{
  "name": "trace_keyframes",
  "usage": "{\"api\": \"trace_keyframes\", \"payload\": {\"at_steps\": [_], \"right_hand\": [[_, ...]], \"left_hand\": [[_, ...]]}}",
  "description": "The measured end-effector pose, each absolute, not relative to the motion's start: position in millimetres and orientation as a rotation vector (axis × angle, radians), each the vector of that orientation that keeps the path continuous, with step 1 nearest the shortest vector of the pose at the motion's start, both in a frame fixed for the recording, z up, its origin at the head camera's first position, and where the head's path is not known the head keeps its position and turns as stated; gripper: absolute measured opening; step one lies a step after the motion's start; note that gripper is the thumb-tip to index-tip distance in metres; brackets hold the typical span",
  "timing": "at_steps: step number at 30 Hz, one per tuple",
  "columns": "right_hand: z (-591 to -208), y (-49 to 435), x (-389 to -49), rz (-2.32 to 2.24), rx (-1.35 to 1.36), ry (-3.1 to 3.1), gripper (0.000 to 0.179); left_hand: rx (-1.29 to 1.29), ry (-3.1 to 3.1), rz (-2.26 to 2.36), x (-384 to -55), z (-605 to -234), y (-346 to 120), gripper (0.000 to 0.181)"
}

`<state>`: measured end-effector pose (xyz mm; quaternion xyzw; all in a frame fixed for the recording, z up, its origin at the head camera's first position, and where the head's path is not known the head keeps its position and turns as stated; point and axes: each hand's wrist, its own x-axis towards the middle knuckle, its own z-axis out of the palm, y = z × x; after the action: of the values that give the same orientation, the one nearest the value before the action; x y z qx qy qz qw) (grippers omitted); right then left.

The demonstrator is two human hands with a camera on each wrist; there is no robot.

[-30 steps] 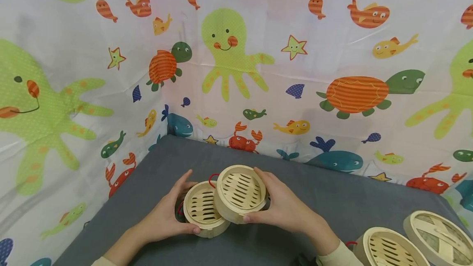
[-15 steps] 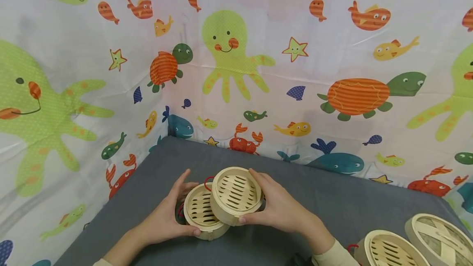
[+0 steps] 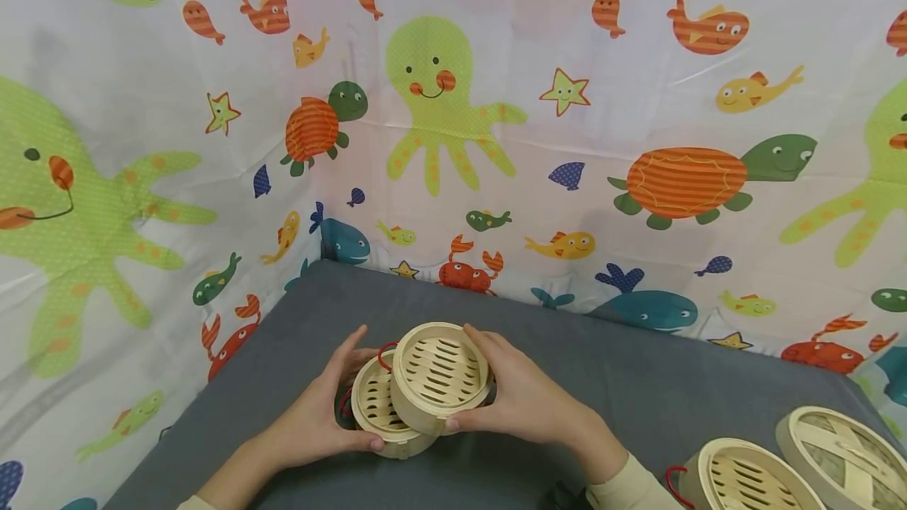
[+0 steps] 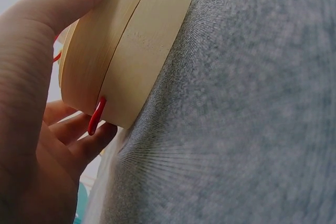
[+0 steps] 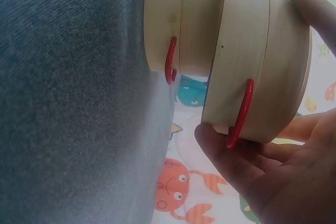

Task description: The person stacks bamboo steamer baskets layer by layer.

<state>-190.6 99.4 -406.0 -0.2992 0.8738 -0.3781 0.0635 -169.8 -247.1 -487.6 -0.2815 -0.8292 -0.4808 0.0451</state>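
Two small round bamboo steamer baskets with slatted bottoms and red loop handles are at the centre of the head view. The left hand (image 3: pixel 315 419) grips the lower basket (image 3: pixel 373 400), thumb at the front and fingers behind; that basket (image 4: pixel 131 45) sits on the grey cloth in the left wrist view. Pinched by its wall in the right hand (image 3: pixel 527 396), the upper basket (image 3: pixel 438 372) is tilted and overlaps the lower one's right side. In the right wrist view the held basket (image 5: pixel 252 51) leans against the lower basket (image 5: pixel 168 19), offset from it.
At the bottom right stand a third steamer basket (image 3: pixel 751 478) and, beside it, a woven bamboo lid (image 3: pixel 846 455). A dark object (image 3: pixel 563 497) lies by the right sleeve. The grey cloth surface (image 3: pixel 567 345) meets a sea-animal curtain (image 3: pixel 496 132) behind and at left.
The right hand has moved left with the upper basket, which covers more of the lower one. The left hand and lower basket stay nearly in place.
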Motion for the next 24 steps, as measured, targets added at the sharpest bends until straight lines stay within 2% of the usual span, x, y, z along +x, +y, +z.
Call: {"api": "trace_keyframes", "payload": {"at_steps": [24], "right_hand": [[-404, 83, -197, -1.152, -0.973, 2.589, 0.127]], "left_hand": [[-0.831, -2.564, -1.440, -170, -487, -248, 0.144]]}}
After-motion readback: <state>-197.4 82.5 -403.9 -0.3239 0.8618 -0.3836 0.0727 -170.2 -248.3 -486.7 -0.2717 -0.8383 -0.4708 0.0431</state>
